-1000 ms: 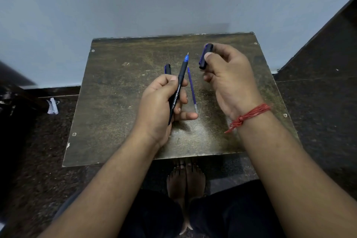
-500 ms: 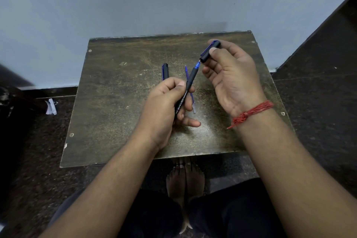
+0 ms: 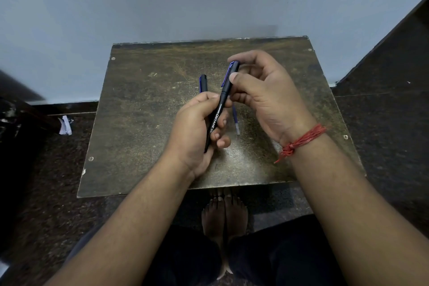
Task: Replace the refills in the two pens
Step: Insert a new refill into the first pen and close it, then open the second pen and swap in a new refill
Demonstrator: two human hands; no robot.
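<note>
A black pen (image 3: 216, 118) with white lettering is held tilted above the small worn table (image 3: 144, 123). My left hand (image 3: 197, 132) grips its barrel. My right hand (image 3: 262, 95) pinches the pen's cap (image 3: 230, 79), black with a blue clip, which sits on the pen's upper end. A second black pen (image 3: 203, 83) lies on the table behind my left hand, mostly hidden by it. A loose blue refill (image 3: 236, 121) lies on the table between my hands, its upper part hidden by my right fingers.
The table stands against a pale wall (image 3: 185, 2). Dark floor surrounds it. A scrap of white paper (image 3: 65, 125) lies on the floor at the left. My bare feet (image 3: 224, 213) show below the table's near edge.
My right hand brought the cap down onto the pen's blue tip; the tip is now covered. My left hand kept its grip on the barrel and tilted the pen slightly right.
</note>
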